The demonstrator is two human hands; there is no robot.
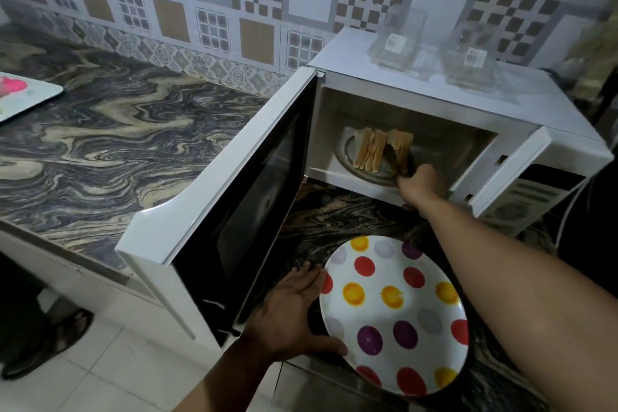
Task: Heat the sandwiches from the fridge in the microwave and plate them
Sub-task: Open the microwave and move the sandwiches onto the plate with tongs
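Now the right hand (422,185) reaches into the microwave (434,104), its dark tongs (399,157) pinching the right-most sandwich (399,140), while the left hand (291,308) steadies the plate (394,314) below the microwave.

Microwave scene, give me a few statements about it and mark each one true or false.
1. The microwave door is shut. False: it stands wide open.
2. The sandwiches stand on the turntable inside. True.
3. The left hand holds the dotted plate at its rim. True.
4. The plate already carries a sandwich. False: it is bare.
5. The right hand reaches into the microwave with a dark tool. True.
6. Nothing sits on top of the microwave. False: two clear plastic containers rest there.
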